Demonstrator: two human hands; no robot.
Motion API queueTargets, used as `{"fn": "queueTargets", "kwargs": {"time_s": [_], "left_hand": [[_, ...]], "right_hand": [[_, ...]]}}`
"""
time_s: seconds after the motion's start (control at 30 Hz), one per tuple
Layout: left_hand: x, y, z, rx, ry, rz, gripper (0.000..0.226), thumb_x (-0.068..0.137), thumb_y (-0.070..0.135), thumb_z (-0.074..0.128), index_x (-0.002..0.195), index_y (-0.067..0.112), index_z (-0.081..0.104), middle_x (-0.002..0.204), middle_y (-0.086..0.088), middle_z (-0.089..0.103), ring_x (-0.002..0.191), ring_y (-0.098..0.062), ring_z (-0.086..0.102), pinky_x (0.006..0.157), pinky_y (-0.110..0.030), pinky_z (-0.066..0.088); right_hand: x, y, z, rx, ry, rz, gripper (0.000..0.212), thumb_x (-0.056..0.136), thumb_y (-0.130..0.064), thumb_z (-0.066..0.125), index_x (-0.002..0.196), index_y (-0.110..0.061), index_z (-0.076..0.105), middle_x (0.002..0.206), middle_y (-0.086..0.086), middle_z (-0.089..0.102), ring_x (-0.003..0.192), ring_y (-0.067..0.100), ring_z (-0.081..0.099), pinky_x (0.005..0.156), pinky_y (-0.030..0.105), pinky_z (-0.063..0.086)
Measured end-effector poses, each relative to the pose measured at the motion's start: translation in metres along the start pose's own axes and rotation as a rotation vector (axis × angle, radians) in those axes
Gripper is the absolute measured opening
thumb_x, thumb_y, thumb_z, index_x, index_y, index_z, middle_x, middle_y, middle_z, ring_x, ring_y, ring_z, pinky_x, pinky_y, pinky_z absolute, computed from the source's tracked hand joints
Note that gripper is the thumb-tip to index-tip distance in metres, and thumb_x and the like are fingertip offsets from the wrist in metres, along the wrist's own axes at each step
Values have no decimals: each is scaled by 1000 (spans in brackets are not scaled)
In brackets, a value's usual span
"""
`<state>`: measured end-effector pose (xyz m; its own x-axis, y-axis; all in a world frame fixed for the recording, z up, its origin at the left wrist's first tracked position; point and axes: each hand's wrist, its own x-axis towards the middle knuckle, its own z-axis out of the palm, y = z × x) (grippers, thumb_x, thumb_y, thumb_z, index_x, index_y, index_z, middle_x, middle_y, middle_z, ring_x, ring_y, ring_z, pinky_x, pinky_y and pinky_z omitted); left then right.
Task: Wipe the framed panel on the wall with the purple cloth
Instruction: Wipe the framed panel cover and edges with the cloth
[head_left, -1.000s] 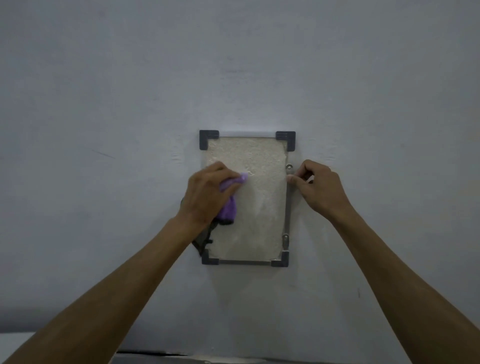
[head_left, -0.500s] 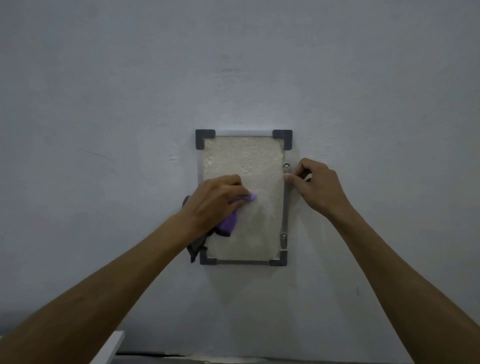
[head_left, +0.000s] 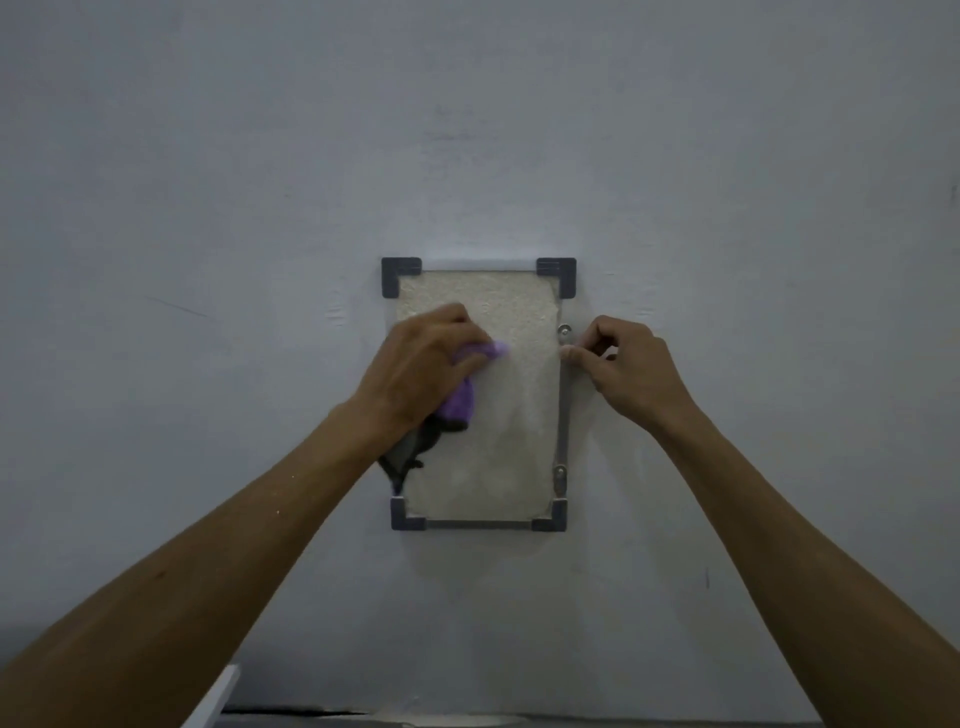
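A pale grey wall (head_left: 260, 208) fills nearly the whole view, its painted surface smooth apart from a few faint scuffs and a thin diagonal scratch to the left of centre. No writing, brand or label can be read anywhere. Fixed flat against the wall near the middle is the framed panel (head_left: 498, 457), an upright rectangle with a rough, grainy, cream-coloured face, thin grey metal strips along its right and bottom edges, and dark square caps on all four corners. Two small round screws (head_left: 564, 329) sit on the right strip, one near the top and one near the bottom. Two bare forearms reach up from the lower corners of the view. The left hand (head_left: 415, 364) lies over the upper left part of the panel with its fingers curled round the purple cloth (head_left: 462, 400), bunching it and pressing it against the grainy face; a purple fold pokes out past the fingertips and a darker, limp tail of cloth hangs below the wrist over the panel's left edge. The right hand (head_left: 634, 369) is loosely curled beside the panel, its thumb and forefinger tips pressed against the right metal strip just below the upper screw. At the bottom left edge, a sliver of a white flat board (head_left: 218, 696) juts in.
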<state>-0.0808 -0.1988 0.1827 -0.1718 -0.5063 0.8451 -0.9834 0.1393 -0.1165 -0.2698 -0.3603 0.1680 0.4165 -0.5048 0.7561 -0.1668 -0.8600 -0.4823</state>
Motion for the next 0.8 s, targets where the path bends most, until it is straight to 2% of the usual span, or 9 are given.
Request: {"fn": "queueTargets", "kwargs": {"time_s": [0.07,0.1,0.2,0.27,0.43,0.57,0.63,0.73,0.8], "left_hand": [[2,0,1,-43,113,-59,23,92,29,73,97,7,77,90,-8,69,74,-17,64,69,-31,56],[1,1,1,-48,70,-46,23,92,28,73,97,7,77,91,-8,69,75,-16,63,70,-31,56],[-4,6,6,10,-287,89,26,96,33,67,102,10,77,98,-6,66,80,-13,61,77,-35,56],[-1,3,4,65,-374,141,30,98,38,63,104,12,76,101,-5,65,82,-14,61,79,-35,56],[6,2,9,-22,26,-3,23,94,30,71,96,7,76,92,-8,67,74,-15,62,70,-28,55],[-8,12,24,-27,-220,59,25,94,34,70,96,10,76,92,-5,66,74,-12,60,73,-36,57],[-3,9,22,-33,-223,38,27,93,37,69,96,11,76,92,-4,66,75,-13,61,74,-38,57],[4,7,23,-60,113,-102,23,91,32,74,94,9,76,88,-5,68,73,-15,63,70,-30,56],[-3,14,31,-76,231,-154,20,91,26,75,92,6,75,84,-8,68,71,-16,62,67,-28,54]], "right_hand": [[1,0,-1,5,-2,4,20,90,-29,72,79,-13,67,77,-4,65,73,10,60,65,18,45],[1,0,-1,8,-4,4,20,91,-29,72,80,-12,67,77,-3,66,73,11,60,65,18,45],[2,0,-1,6,-8,2,20,91,-28,71,81,-12,67,79,-1,66,74,12,60,66,18,46],[1,-1,-1,7,-16,4,20,91,-28,71,82,-11,67,80,0,66,75,14,61,67,20,47],[2,-1,-1,3,-5,0,21,90,-29,72,81,-11,68,79,0,67,77,18,63,72,31,52],[2,-1,-4,53,-38,24,22,90,-29,73,81,-10,69,78,3,68,74,20,64,76,40,57],[1,-1,-5,94,-50,45,22,89,-30,73,81,-10,70,76,2,67,71,18,63,75,42,57],[1,-2,-6,118,-44,77,20,88,-30,75,80,-12,71,75,0,68,69,15,62,74,39,57],[2,-3,-6,129,-44,92,20,87,-30,76,78,-12,71,73,-1,67,67,13,61,71,36,56]]}}
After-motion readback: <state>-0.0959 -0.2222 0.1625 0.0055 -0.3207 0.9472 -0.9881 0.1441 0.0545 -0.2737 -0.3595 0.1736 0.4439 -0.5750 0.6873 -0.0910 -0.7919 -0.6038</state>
